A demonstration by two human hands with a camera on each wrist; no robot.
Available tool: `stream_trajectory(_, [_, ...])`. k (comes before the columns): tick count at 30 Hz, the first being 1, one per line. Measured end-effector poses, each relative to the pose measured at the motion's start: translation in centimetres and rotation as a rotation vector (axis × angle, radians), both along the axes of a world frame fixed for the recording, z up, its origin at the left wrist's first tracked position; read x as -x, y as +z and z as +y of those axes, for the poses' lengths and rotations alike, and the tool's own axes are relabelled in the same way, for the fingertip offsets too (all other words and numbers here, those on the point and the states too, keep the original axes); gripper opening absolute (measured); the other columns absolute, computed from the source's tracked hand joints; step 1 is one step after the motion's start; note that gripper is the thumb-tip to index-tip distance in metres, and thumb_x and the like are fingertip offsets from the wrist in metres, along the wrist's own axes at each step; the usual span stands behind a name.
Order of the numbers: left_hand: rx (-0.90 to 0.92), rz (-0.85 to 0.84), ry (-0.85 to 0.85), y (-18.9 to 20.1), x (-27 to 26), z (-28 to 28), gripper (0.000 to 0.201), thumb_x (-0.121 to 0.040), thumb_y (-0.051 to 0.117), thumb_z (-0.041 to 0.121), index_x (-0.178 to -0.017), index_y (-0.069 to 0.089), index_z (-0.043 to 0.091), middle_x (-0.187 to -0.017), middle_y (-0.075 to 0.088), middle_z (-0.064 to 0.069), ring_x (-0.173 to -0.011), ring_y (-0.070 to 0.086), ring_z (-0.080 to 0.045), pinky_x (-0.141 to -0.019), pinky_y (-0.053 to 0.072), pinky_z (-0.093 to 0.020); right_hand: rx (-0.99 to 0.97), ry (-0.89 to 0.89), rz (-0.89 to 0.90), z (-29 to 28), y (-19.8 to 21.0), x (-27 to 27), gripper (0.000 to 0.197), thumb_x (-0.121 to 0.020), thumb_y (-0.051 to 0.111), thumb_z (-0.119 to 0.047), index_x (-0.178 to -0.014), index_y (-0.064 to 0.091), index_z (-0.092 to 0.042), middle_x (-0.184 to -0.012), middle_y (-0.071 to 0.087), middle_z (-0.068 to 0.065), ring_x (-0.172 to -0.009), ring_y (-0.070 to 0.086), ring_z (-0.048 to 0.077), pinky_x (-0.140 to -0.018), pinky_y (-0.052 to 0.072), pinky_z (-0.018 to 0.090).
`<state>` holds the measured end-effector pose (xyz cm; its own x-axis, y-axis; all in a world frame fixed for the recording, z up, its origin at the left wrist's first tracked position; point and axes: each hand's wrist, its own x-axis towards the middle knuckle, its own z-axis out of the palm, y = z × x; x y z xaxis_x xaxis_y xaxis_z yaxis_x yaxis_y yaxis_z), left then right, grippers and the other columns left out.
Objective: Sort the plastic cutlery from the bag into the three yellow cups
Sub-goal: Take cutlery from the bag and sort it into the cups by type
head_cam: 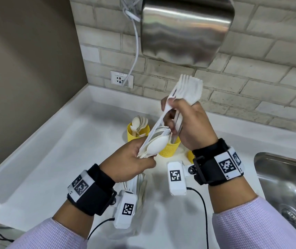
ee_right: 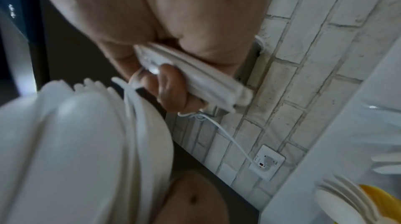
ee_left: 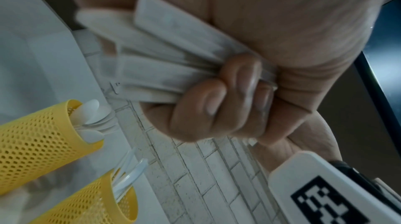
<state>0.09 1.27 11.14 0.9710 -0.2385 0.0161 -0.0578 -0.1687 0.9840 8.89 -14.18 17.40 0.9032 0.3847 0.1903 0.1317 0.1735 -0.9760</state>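
Hands (head_cam: 132, 159) above white counter (head_cam: 57, 150), brick wall (head_cam: 251, 83).

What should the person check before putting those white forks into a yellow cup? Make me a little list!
1. Right hand has a firm hold on the bunch of white plastic forks: ok.
2. Left hand grips the leftover bundle of white plastic cutlery, spoon on top: ok.
3. One fork's handle runs down into the left hand's bundle, so the forks are not free: not ok.
4. Left yellow perforated cup already holds white spoons, so forks go elsewhere: ok.
5. Middle yellow perforated cup has room: cannot tell, the hands cover it.
6. Third yellow cup reachable: cannot tell, mostly hidden.
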Motion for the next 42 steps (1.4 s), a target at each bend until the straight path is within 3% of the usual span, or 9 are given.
stream_trajectory(4, [0.104, 0.061, 0.001, 0.1, 0.3, 0.0, 0.032, -0.080, 0.059, 0.005, -0.069, 0.055, 0.035, -0.064, 0.040, 0.006, -0.052, 0.030, -0.017, -0.047, 0.030, -0.022, -0.313, -0.109, 0.078, 0.0, 0.4, -0.9, 0.020, -0.091, 0.040, -0.012, -0.088, 0.053, 0.002, -0.073, 0.054, 0.017, -0.057, 0.039, 0.023, -0.046, 0.033, 0.027])
stream_trajectory(9, [0.134, 0.070, 0.033, -0.1, 0.3, 0.2, 0.019, -0.077, 0.059, 0.006, -0.072, 0.049, 0.021, -0.067, 0.037, -0.001, -0.049, 0.028, -0.015, -0.045, 0.028, -0.021, -0.132, -0.229, -0.104, -0.5, 0.7, -1.3, 0.042, -0.092, 0.035, -0.010, -0.058, 0.058, -0.005, -0.063, 0.060, 0.019, -0.063, 0.056, 0.031, -0.060, 0.049, 0.039])
stream_trajectory(12, [0.120, 0.052, 0.042, -0.1, 0.2, 0.3, 0.022, -0.076, 0.059, 0.006, -0.070, 0.049, 0.025, -0.066, 0.036, 0.000, -0.049, 0.029, -0.016, -0.046, 0.029, -0.022, -0.083, -0.172, -0.175, -0.2, 0.8, -0.7, 0.033, -0.092, 0.034, -0.010, -0.074, 0.058, 0.002, -0.057, 0.053, 0.017, -0.057, 0.057, 0.034, -0.065, 0.053, 0.058])
stream_trajectory(18, [0.097, 0.052, 0.064, -0.1, 0.2, 0.5, 0.017, -0.076, 0.060, 0.007, -0.073, 0.045, 0.016, -0.069, 0.034, -0.007, -0.050, 0.028, -0.018, -0.046, 0.029, -0.022, 0.105, 0.133, -0.196, -1.2, 1.2, 0.8, 0.021, -0.102, 0.048, -0.007, -0.111, 0.065, -0.015, -0.052, 0.031, -0.003, -0.041, 0.022, 0.015, -0.044, 0.023, 0.020])
stream_trajectory(27, [0.130, 0.079, -0.055, 0.3, 0.8, 0.4, 0.033, -0.077, 0.055, 0.004, -0.066, 0.056, 0.035, -0.062, 0.039, 0.006, -0.049, 0.028, -0.012, -0.047, 0.027, -0.021, 0.255, 0.581, -0.006, -3.2, 1.5, -0.2, 0.029, -0.085, 0.062, -0.019, -0.110, 0.076, -0.016, -0.053, 0.024, 0.005, -0.042, 0.018, 0.017, -0.043, 0.021, 0.020])
stream_trajectory(30, [0.185, 0.126, -0.112, 0.7, 0.9, 0.5, 0.013, -0.067, 0.057, 0.011, -0.078, 0.054, 0.016, -0.061, 0.037, 0.002, -0.049, 0.025, -0.014, -0.046, 0.025, -0.020, 0.298, 0.669, 0.024, -3.1, 1.6, -0.5, 0.033, -0.083, 0.062, -0.017, -0.112, 0.076, -0.025, -0.053, 0.032, 0.004, -0.043, 0.021, 0.017, -0.043, 0.024, 0.020])
stream_trajectory(33, [0.231, 0.182, -0.213, 0.7, 0.8, 0.8, 0.040, -0.062, 0.056, 0.015, -0.092, 0.042, -0.008, -0.059, 0.033, -0.002, -0.048, 0.020, -0.017, -0.044, 0.025, -0.019, 0.330, 0.754, 0.022, -2.9, 1.7, -0.7, 0.034, -0.084, 0.065, -0.013, -0.113, 0.074, -0.027, -0.059, 0.037, 0.018, -0.044, 0.023, 0.019, -0.043, 0.026, 0.020])
stream_trajectory(38, [0.289, 0.207, -0.313, 0.8, 0.9, 0.7, 0.031, -0.065, 0.050, 0.007, -0.092, 0.041, -0.004, -0.057, 0.033, -0.003, -0.042, 0.024, -0.011, -0.044, 0.027, -0.018, 0.295, 0.912, 0.053, -2.2, 1.8, -0.9, 0.026, -0.081, 0.067, -0.012, -0.105, 0.066, -0.021, -0.066, 0.053, 0.002, -0.043, 0.032, 0.012, -0.043, 0.028, 0.019])
stream_trajectory(42, [0.327, 0.222, -0.330, 1.1, 0.7, 0.9, 0.024, -0.066, 0.044, -0.002, -0.090, 0.044, -0.001, -0.058, 0.026, -0.012, -0.042, 0.022, -0.012, -0.044, 0.024, -0.019, 0.214, 0.922, 0.100, -1.9, 1.3, -0.8, 0.023, -0.079, 0.082, -0.018, -0.093, 0.064, -0.020, -0.063, 0.035, 0.017, -0.040, 0.027, 0.013, -0.042, 0.026, 0.018])
